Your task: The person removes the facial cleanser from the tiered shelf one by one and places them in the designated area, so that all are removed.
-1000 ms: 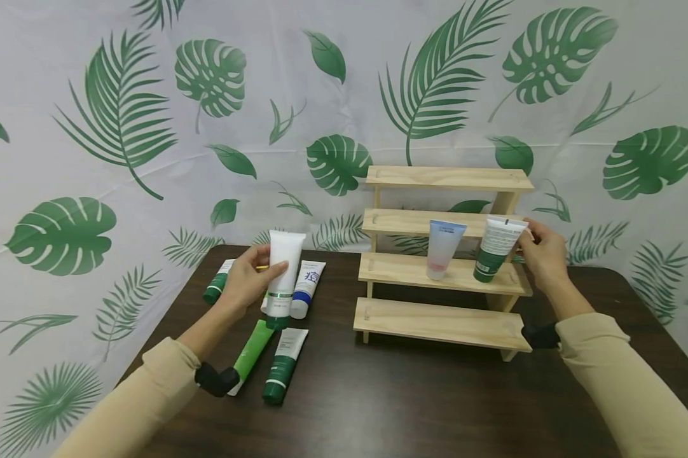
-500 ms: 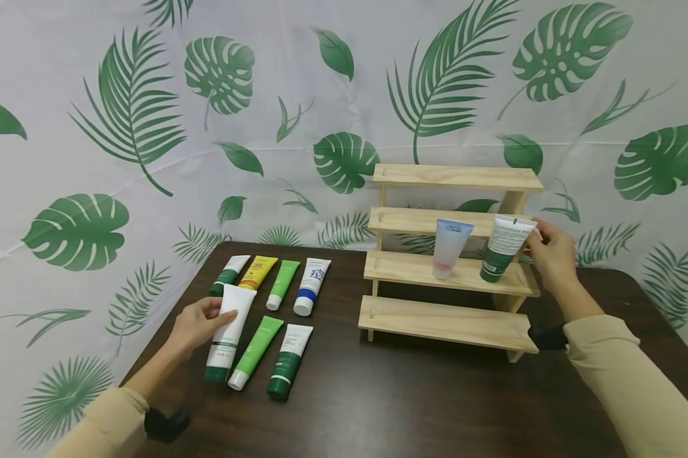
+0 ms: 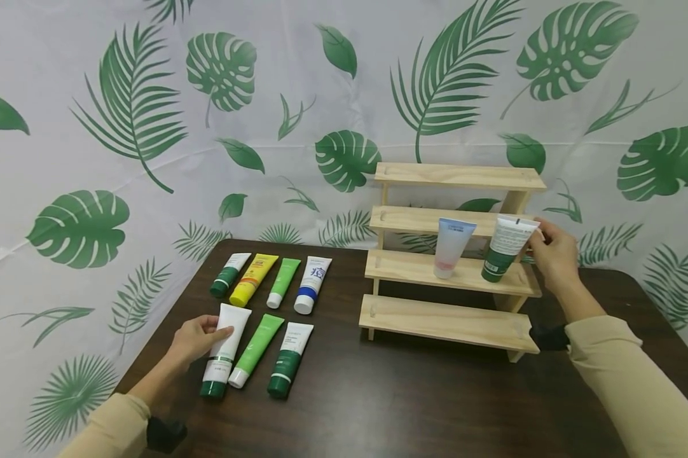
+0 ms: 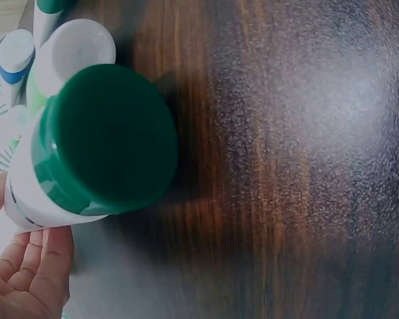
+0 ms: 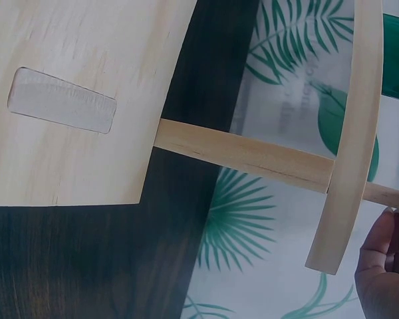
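At the left end of the front row, my left hand pinches a white squeeze tube between thumb and fingers. Its green cap fills much of the left wrist view; whether the tube fully touches the table I cannot tell. Beside it lie a light green tube and a white-and-dark-green tube. My right hand holds the upper edge of another white-and-green tube, which stands cap down on the second step from the bottom. A blue-and-pink translucent tube stands left of it.
A wooden four-tier stand occupies the right side of the dark table. Behind the front tubes lie a green-and-white tube, a yellow tube, a small green tube and a blue-and-white tube. A leaf-patterned cloth hangs behind.
My left hand has carried the white tube left and down, from above the rows to the front row's left end. My right hand stays at its tube on the stand.
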`<control>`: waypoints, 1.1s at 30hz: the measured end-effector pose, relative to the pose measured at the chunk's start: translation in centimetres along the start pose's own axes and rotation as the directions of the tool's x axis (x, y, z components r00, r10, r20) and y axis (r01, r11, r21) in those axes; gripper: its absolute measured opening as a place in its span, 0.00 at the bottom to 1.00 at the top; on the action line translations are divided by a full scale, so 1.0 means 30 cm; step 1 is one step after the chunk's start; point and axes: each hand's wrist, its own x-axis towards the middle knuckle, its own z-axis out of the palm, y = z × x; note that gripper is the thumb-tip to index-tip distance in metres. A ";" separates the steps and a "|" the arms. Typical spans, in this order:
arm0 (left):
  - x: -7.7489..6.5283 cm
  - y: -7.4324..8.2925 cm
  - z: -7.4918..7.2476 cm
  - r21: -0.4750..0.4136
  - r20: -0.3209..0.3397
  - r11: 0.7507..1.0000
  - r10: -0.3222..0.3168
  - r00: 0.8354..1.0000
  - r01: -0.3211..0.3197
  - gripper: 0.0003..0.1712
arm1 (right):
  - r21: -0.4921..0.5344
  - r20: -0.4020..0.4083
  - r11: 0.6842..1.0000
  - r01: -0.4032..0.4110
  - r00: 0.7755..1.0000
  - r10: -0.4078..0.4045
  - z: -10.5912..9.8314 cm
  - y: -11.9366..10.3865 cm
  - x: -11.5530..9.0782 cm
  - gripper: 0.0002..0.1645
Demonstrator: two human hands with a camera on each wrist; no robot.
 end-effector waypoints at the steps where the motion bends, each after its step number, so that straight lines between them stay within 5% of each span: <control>1: 0.000 -0.002 0.001 0.003 0.001 1.000 -0.005 1.000 0.005 0.33 | 0.000 0.002 1.000 0.002 1.000 -0.002 -0.001 0.001 0.000 0.30; 15: 0.034 -0.028 -0.003 -0.048 0.077 0.994 -0.095 0.993 0.099 0.35 | 0.039 0.001 0.999 -0.005 1.000 0.005 0.003 0.014 0.001 0.30; 33: 0.064 -0.017 -0.034 -0.039 0.215 0.996 -0.068 0.974 0.078 0.36 | 0.017 0.004 0.999 -0.027 1.000 0.027 0.000 0.000 0.015 0.29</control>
